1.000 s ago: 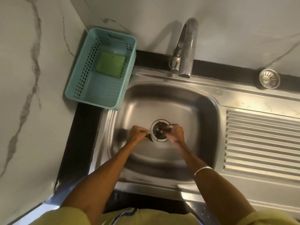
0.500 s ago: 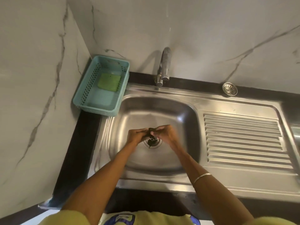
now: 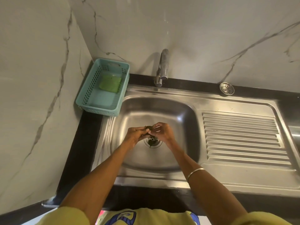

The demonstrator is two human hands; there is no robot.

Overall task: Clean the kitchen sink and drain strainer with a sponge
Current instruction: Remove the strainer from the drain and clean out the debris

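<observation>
Both my hands meet low in the steel sink basin (image 3: 164, 109), just above the open drain hole (image 3: 152, 141). My left hand (image 3: 135, 134) is closed around a small clump of dark green leaf scraps (image 3: 148, 127). My right hand (image 3: 163, 133) pinches the same clump with thumb and fingertips, its other fingers loosely spread. A dark bit lies in the drain hole. The round metal drain strainer (image 3: 227, 89) lies apart on the black counter strip at the back right. The green sponge (image 3: 110, 83) rests inside the teal basket (image 3: 88, 88).
The faucet (image 3: 162, 65) stands behind the basin with no water running. A ribbed steel drainboard (image 3: 240, 138) takes up the right side. The teal basket sits in the left corner against the marble walls. A black counter edge runs along the front.
My hands have lifted off the drain and come together, with the leaf scraps now between them. The camera has pulled back and up, showing more wall and the drainboard.
</observation>
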